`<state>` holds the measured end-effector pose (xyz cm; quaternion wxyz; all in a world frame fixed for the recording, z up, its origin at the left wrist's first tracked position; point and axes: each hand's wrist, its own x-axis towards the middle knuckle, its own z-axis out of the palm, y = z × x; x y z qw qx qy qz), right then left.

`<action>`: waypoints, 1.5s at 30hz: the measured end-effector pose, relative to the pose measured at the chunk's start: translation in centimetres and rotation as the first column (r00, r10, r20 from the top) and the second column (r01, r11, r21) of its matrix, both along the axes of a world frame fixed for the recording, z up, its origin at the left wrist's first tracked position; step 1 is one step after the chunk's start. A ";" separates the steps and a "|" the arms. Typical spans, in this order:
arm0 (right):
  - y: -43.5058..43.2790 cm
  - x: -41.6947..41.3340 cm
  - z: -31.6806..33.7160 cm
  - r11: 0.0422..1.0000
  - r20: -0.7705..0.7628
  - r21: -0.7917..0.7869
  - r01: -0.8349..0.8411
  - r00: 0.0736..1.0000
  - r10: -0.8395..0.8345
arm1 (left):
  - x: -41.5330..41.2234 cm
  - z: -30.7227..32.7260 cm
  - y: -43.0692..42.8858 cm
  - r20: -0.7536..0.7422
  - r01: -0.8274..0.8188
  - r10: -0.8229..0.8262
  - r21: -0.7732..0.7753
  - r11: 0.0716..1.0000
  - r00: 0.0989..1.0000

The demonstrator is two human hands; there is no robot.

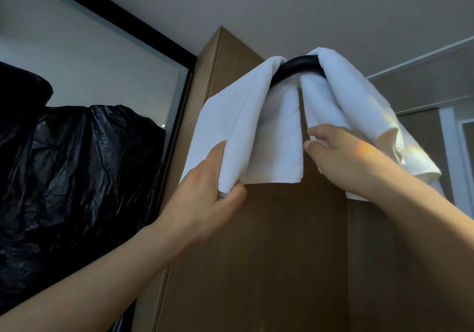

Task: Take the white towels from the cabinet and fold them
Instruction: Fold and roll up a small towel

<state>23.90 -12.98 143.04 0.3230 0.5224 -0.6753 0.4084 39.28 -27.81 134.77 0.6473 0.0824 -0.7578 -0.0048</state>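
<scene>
Far left: crumpled black plastic bags [77,165], bulging behind a slanting black frame [143,30].

Next, the left hand [207,190], raised, fingers and thumb curled round the bunched lower corner of the left towel [246,126]: a firm grip, cloth gathered between thumb and palm. That towel draped over the left end of a curved black bar [295,66], hanging in two flat layers.

Middle: the bar, high against the brown cabinet [256,254], bare only between the two towels.

Right of it, the right towel [359,101], thrown over the bar's other end, looser and more rumpled, its outer layer falling behind the right wrist. The right hand [341,157] at the hem of its inner fold, thumb and forefinger apart, the other fingers hidden; impossible to tell whether any cloth is caught there.

Judging by this, very early in the task. Both white towels up on the bar at the cabinet, neither lifted clear. One gripped and ready to be pulled, the other merely reached for. No fold made, no folded towel or counter for folding anywhere in view. Left to do: slide both off the bar, carry them down, fold each.

No brand, label or legible writing anywhere, neither on the towels nor on the bags or cabinet.
</scene>
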 end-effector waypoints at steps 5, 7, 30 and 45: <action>-0.9 -0.7 -0.5 0.984 -0.084 0.042 0.175 0.982 -0.171 | -0.1 -0.1 -0.2 0.004 0.007 -0.007 -0.031 0.999 1.000; -1.9 -1.6 0.0 0.999 0.018 0.041 0.029 0.999 -0.029 | 0.0 -0.1 -0.4 0.020 0.023 -0.023 -0.029 0.999 1.000; -5.4 -0.6 -1.0 0.921 0.116 -0.016 -0.389 0.915 0.388 | 1.1 0.8 0.1 -0.008 -0.096 0.096 -0.157 0.983 0.995; -4.6 0.4 -4.7 0.865 0.106 -0.176 -0.469 0.865 0.490 | -0.1 2.5 1.2 0.005 -0.101 0.105 -0.227 0.969 0.995</action>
